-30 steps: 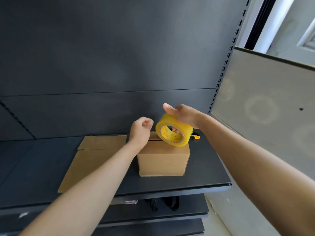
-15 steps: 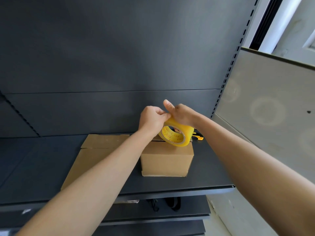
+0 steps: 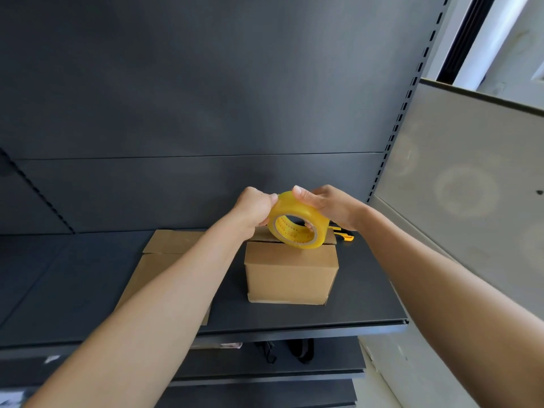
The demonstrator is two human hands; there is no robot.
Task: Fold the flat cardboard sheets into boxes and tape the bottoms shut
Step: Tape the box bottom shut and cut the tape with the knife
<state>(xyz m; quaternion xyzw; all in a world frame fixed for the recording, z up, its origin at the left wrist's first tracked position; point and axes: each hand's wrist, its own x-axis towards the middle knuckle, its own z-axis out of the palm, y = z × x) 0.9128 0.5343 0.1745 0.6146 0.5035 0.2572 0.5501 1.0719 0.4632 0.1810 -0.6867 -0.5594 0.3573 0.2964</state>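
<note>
Holding the tape roll [image 3: 304, 209] above the cardboard box [image 3: 291, 275] mid-frame, the right hand [image 3: 326, 205] grips it while the left hand [image 3: 253, 210] pinches its edge, probably freeing the end.

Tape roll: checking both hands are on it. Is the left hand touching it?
Touching. In the head view the left hand pinches the tape roll at its upper left edge, no gap; the right hand grips its top.

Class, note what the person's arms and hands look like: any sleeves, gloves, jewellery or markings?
The left forearm and right forearm are bare to the frame edge: no sleeves show. The left hand and right hand wear no gloves. No watch, bracelet, ring or marking shows on the parts in view.
</note>
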